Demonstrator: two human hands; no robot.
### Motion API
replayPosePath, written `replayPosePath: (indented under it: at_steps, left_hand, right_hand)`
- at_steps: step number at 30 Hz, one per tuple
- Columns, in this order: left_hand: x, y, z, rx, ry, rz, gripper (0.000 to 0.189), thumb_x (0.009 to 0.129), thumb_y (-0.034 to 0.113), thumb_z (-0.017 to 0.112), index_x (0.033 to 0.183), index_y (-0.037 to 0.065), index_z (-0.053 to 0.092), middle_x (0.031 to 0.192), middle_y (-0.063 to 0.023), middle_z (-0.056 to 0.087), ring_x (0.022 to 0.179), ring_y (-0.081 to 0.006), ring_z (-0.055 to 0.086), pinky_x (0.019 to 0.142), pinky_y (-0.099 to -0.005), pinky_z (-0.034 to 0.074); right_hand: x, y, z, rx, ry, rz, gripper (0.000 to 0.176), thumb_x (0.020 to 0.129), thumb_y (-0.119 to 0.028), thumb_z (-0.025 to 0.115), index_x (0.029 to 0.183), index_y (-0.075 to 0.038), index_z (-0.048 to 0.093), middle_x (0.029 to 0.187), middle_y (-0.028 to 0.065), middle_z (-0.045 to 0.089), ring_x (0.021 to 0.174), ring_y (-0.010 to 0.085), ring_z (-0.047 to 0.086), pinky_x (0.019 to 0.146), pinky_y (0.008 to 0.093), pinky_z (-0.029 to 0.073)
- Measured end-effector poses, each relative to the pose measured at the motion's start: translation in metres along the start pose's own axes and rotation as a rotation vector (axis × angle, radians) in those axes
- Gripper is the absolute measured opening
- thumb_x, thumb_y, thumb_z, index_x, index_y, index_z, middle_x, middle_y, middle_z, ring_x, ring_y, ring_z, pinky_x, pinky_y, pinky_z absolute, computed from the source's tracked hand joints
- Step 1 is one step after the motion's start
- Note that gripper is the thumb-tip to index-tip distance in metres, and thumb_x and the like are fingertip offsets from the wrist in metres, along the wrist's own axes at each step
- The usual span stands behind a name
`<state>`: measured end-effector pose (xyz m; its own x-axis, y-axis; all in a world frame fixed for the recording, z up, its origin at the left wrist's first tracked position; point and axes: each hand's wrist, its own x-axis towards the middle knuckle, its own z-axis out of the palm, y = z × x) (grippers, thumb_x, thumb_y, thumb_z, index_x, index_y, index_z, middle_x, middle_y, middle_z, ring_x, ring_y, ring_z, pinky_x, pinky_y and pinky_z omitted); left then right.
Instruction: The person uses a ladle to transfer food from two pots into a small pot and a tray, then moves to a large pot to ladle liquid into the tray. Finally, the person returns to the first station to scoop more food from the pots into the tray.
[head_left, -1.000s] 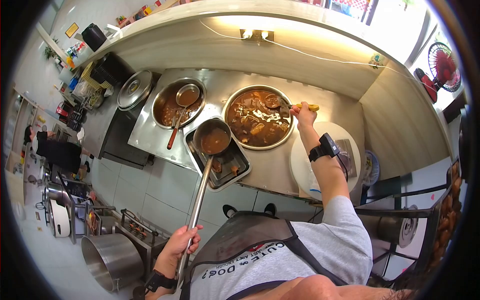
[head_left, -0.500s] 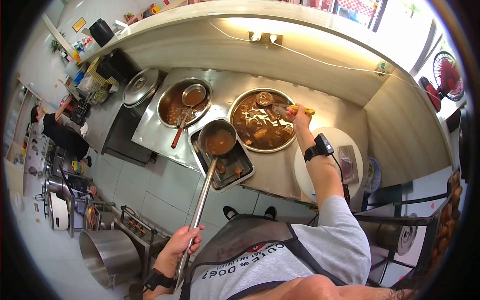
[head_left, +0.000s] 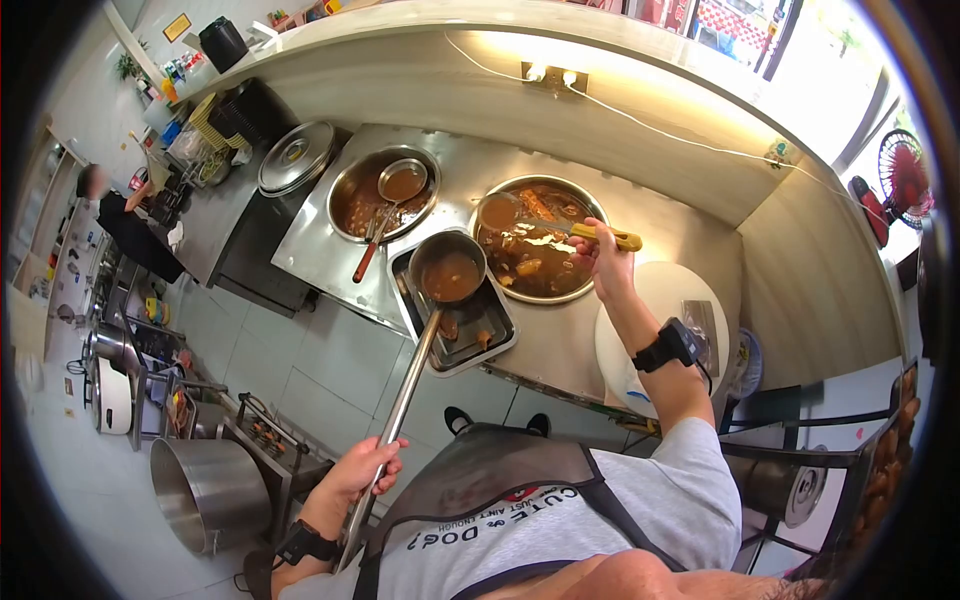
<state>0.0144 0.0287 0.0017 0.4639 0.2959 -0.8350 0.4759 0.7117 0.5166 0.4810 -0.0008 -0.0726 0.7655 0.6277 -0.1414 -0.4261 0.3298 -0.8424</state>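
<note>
head view: two hands (head_left: pixel 366 467), apparently three ladles (head_left: pixel 452 272)

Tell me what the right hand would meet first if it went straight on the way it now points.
The right hand would probably first meet the rim of the round, silvery metal pot nearest it. Depth is unclear; if high enough, it might pass over towards the pale, streaked wall panel.
</note>
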Motion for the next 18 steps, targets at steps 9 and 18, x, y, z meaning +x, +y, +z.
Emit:
replayPosePath:
  at_steps: [9,18]
  left_hand:
    - [-0.001,0.001,0.002,0.039,0.017,0.001,0.032,0.095,0.026,0.051,0.117,0.003,0.048,0.067,-0.0022,0.047,0.046,-0.0089,0.043,0.038,-0.0216,0.032]
    - [0.002,-0.004,0.002,0.001,0.021,0.005,0.029,0.096,0.023,0.049,0.117,0.002,0.048,0.066,-0.0024,0.046,0.044,-0.009,0.041,0.037,-0.0213,0.029]
  right_hand:
    - [-0.068,0.018,0.015,-0.19,-0.44,-0.009,0.028,0.093,-0.011,0.047,0.119,0.0,0.051,0.087,0.0123,0.063,0.067,0.0125,0.059,0.061,0.0259,0.056]
    - [-0.075,0.005,-0.007,-0.28,-0.354,-0.223,0.029,0.093,-0.013,0.051,0.118,0.001,0.05,0.083,0.0137,0.064,0.065,0.0128,0.061,0.057,0.0264,0.055]
